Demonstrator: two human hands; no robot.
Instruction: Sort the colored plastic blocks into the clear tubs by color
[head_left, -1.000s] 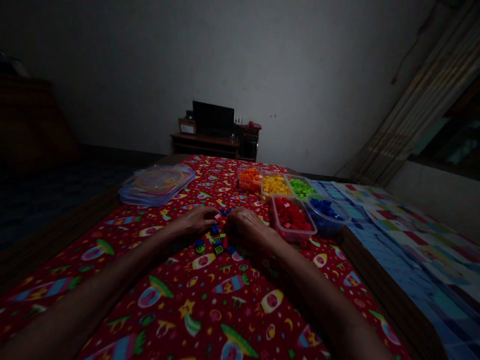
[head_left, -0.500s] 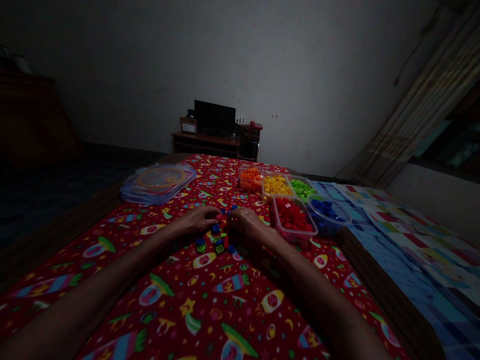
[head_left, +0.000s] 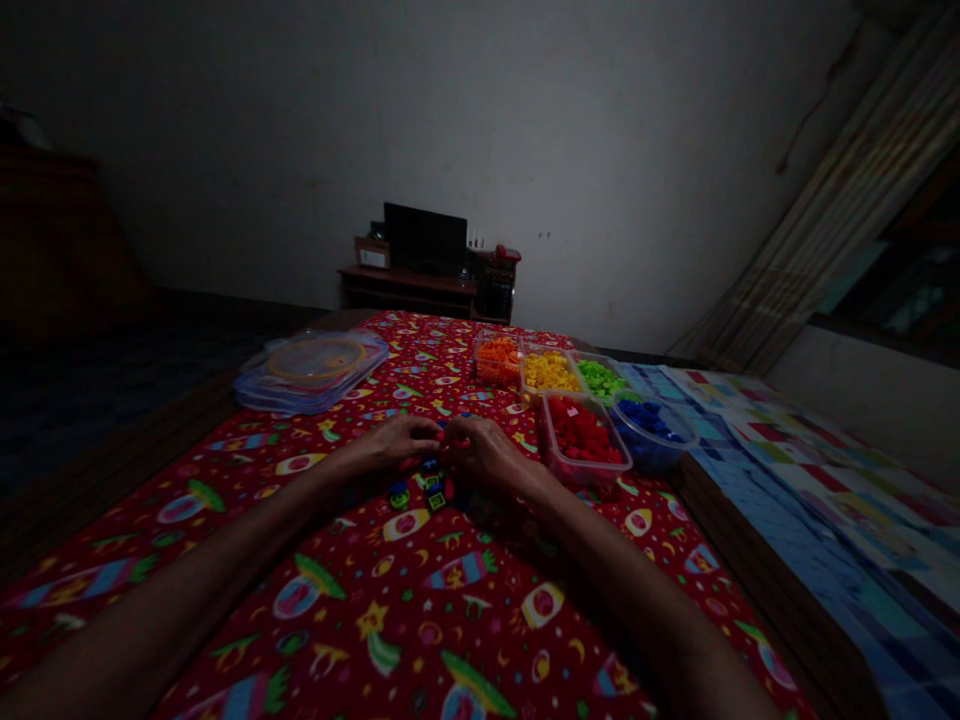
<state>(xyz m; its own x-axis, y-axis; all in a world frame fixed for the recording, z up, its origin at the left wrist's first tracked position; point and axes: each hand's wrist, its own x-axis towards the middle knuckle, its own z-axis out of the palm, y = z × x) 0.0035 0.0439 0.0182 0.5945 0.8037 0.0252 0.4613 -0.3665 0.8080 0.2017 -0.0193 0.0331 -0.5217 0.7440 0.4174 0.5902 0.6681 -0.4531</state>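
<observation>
My left hand [head_left: 401, 441] pinches a small red toy building block [head_left: 440, 435] at its fingertips. My right hand [head_left: 486, 450] is bent inward with its fingertips together, right against the left fingers; whatever it holds is hidden. Beneath and just in front of both hands lie several small pieces: a round green-and-blue piece [head_left: 398, 494], a green-and-dark square piece [head_left: 436, 498] and a blue piece [head_left: 430, 465]. Part of this group is covered by the right hand, and the dim light blurs the details.
Right of my hands stand clear tubs of red pieces [head_left: 583, 432], blue pieces [head_left: 646, 421], orange pieces [head_left: 498, 356], yellow pieces [head_left: 551, 371] and green pieces [head_left: 598, 377]. Stacked plastic lids [head_left: 315, 365] lie at the left on the red patterned cloth [head_left: 405, 610].
My right hand has moved left, so its fingertips now meet those of my left hand at the red block. The view has shifted slightly.
</observation>
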